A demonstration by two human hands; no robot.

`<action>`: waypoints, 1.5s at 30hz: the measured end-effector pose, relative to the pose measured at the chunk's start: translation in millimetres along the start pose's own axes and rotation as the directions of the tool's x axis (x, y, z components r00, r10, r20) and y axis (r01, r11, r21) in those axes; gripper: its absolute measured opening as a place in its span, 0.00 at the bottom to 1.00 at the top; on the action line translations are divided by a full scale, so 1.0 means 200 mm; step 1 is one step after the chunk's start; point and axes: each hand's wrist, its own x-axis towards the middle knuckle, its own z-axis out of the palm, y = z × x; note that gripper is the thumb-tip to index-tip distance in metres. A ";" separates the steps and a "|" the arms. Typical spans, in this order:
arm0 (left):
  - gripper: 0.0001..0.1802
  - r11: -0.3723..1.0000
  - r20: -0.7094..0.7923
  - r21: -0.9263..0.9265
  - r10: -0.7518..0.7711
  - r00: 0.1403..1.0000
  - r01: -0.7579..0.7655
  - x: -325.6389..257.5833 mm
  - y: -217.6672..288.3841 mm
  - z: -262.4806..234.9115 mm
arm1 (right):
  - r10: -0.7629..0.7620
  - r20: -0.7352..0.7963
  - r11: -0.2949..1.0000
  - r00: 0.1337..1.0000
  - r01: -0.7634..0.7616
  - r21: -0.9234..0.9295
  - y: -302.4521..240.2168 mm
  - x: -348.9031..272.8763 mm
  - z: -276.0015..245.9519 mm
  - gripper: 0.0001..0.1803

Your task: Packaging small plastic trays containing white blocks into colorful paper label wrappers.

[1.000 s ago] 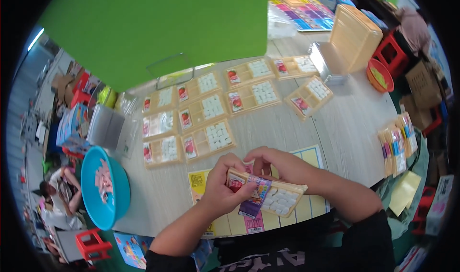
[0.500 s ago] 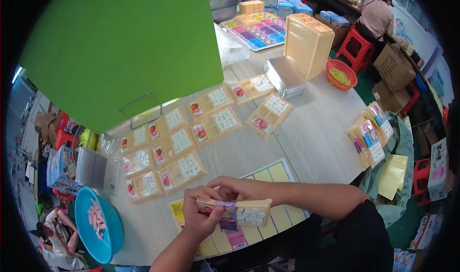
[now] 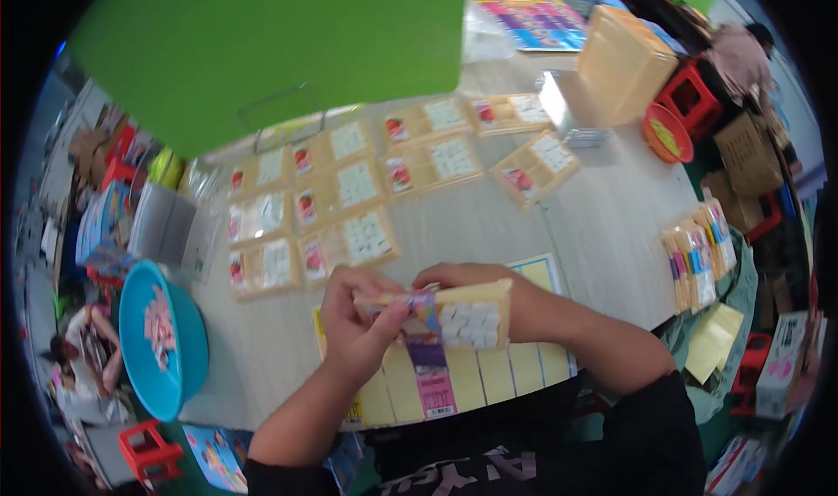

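A beige plastic tray (image 3: 505, 316) with white block-like pieces is held up in front of me, tilted on its long side. My left hand (image 3: 356, 320) is closed on its left end, the thumb pressing a colourful printed paper band (image 3: 422, 308) against the front. The band's purple tail hangs below the tray; a pink printed patch lies beneath it, and I cannot tell whether they are one piece. My right hand (image 3: 463, 275) grips the tray from behind, its fingers partly hidden. Below lies a pale yellow printed sheet (image 3: 511, 382).
Beyond are rows of similar filled trays (image 3: 422, 171), plus one set askew (image 3: 539, 175). A blue basin (image 3: 199, 343) of pink pieces stands left. Banded trays (image 3: 695, 265) are piled right. Behind are a green panel (image 3: 262, 51), a metal box (image 3: 572, 103), stacked trays (image 3: 621, 64) and a red basket (image 3: 672, 148).
The view has shifted, so the table's things appear higher. The held tray is turned more toward me. The right fingers have moved back behind the tray, and more of the band's purple tail shows.
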 end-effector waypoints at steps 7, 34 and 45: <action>0.16 0.984 -0.130 -0.142 -0.124 0.984 0.105 0.06 0.02 -0.01 | 0.128 0.029 0.966 0.991 -0.131 0.221 0.04 0.03 0.04 0.25; 0.08 0.902 -0.189 -0.348 -0.334 0.923 0.255 0.06 0.01 0.09 | -0.165 -0.146 0.953 0.975 0.120 -0.278 0.06 0.00 0.10 0.26; 0.06 0.947 -0.188 -0.186 -0.297 0.936 0.263 0.04 0.00 0.08 | -0.093 -0.214 0.979 0.972 0.050 -0.198 0.00 0.00 0.10 0.23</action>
